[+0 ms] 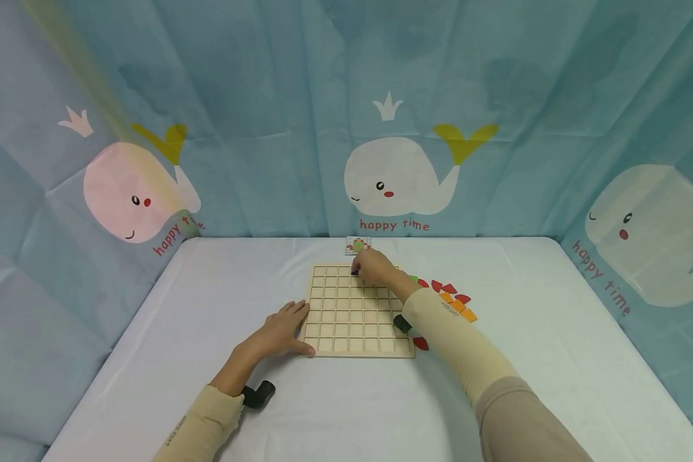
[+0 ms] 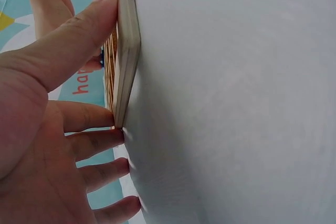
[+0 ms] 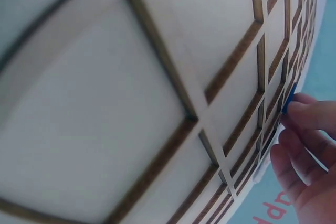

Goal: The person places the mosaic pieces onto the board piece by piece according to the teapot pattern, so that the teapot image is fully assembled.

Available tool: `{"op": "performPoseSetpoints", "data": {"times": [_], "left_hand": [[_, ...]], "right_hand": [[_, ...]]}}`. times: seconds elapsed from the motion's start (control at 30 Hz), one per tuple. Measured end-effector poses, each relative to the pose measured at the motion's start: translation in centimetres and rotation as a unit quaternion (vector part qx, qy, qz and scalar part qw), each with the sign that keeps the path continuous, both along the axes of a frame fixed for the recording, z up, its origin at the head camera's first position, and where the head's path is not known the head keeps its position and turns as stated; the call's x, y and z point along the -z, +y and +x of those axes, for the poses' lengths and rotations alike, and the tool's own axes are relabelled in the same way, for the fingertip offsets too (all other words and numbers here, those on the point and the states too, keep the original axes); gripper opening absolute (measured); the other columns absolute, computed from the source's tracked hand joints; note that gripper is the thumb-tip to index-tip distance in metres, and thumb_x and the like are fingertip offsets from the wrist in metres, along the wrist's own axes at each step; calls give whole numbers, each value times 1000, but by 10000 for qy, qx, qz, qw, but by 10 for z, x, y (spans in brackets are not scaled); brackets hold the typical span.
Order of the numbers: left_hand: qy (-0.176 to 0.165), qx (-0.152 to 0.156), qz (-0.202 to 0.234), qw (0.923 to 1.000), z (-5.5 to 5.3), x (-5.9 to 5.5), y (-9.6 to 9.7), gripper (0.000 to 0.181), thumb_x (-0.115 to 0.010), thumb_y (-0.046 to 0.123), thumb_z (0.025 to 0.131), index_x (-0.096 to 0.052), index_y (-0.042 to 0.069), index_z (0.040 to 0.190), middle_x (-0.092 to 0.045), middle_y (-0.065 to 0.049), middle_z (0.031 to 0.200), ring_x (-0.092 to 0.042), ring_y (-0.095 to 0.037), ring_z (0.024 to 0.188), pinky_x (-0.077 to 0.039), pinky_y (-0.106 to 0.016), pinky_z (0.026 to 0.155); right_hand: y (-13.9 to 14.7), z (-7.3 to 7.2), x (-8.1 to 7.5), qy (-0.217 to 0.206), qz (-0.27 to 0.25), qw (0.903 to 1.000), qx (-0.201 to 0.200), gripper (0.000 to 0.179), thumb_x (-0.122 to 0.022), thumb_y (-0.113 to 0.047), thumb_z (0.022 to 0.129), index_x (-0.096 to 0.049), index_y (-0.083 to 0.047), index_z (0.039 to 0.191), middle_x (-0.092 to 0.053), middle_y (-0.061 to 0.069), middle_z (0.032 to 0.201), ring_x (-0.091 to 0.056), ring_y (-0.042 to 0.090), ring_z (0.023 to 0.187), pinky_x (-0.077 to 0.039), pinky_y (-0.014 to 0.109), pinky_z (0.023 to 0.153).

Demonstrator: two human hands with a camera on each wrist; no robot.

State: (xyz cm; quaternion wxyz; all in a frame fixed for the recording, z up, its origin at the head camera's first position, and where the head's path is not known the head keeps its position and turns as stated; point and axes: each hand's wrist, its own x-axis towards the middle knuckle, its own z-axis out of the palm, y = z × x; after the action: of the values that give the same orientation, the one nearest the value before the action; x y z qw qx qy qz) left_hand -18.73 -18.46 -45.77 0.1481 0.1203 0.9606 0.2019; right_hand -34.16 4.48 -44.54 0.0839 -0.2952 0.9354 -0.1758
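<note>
A wooden board [image 1: 342,316] with a grid of square recesses lies flat on the white table. My right hand [image 1: 374,266] reaches over its far rows and pinches a small dark blue piece [image 3: 289,97] between thumb and fingertips, right at the grid. Most of that piece is hidden by the fingers. Along the board's left edge rests my left hand [image 1: 283,330], fingers spread and fairly straight. In the left wrist view its thumb [image 2: 92,22] lies on the board's rim while the index fingertip touches the side near a corner.
Just beyond the board lies a small pattern card [image 1: 358,246]. To the right are several red pieces [image 1: 462,299], orange squares [image 1: 469,315] and a green piece [image 1: 414,278], partly behind the right arm. One red piece [image 1: 420,344] sits by the near right corner. A whale-print curtain [image 1: 300,186] surrounds the table.
</note>
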Motion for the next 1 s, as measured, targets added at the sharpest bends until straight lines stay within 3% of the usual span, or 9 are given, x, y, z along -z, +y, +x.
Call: {"op": "performPoseSetpoints", "data": {"times": [0.33,0.57,1.0], "left_hand": [[-38,39,58,10000,1,-3,0,106,-85,40,71,-30,-3,150,-27,-22,159,-21,-44,147,-24,-68,111],[-29,51,57,10000,1,-3,0,106,-85,40,71,-30,-3,151,-27,-23,158,-21,-45,147,-24,-68,111],[-82,32,88,9999,3,-6,1,105,-84,39,71,-29,-3,150,-26,-23,158,-20,-45,147,-23,-68,112]], "right_hand": [[12,4,-9,-7,-383,9993,-24,27,-51,0,94,-73,-3,111,-71,13,116,-64,29,111,-54,41,94],[38,7,-26,202,-543,9982,-153,21,-59,-6,94,-72,1,109,-72,14,108,-67,28,97,-55,39,85],[100,21,-34,51,-446,9985,304,23,-63,-12,93,-72,0,110,-70,13,103,-62,25,93,-54,40,85]]}}
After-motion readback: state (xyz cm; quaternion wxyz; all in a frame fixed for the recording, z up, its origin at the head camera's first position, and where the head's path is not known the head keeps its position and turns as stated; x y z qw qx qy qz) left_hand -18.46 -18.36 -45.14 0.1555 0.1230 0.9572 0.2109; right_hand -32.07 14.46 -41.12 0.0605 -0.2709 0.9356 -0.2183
